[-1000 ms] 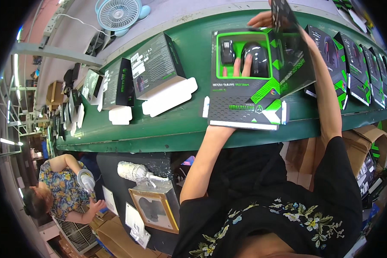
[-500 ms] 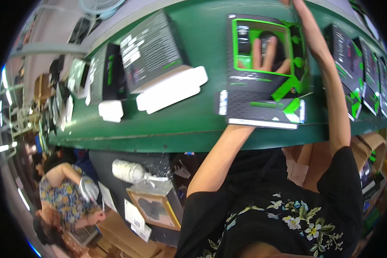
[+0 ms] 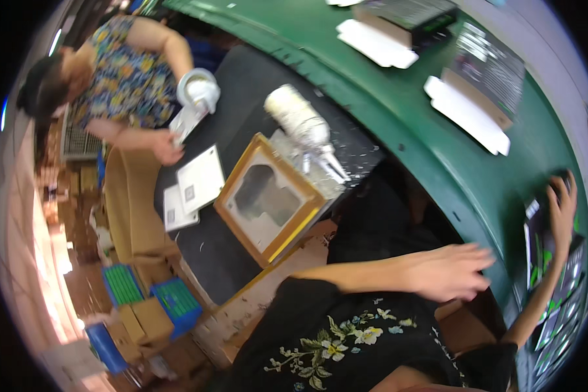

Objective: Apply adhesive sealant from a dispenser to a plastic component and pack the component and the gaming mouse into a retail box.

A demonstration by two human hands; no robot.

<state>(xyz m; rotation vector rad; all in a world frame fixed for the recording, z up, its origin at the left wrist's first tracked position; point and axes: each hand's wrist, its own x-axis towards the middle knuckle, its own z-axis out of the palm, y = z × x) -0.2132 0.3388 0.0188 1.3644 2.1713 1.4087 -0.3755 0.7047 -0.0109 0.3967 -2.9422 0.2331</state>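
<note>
"Bright enough in here?"

"Fairly. A lit tube glares at upper left, and the pale strip down the left side is nearly washed out."

"Any shadow?"

"Deep, beneath the worktop; it's almost black there. The white flap catches plenty of light, though."

"What's blurred?"

"Most things, a little. The left hand is worst, its fingers smeared. Green marks on the dark boxes by the right hand run soft too."

"And the edges?"

"Lines bow, corners drop to black."
</note>
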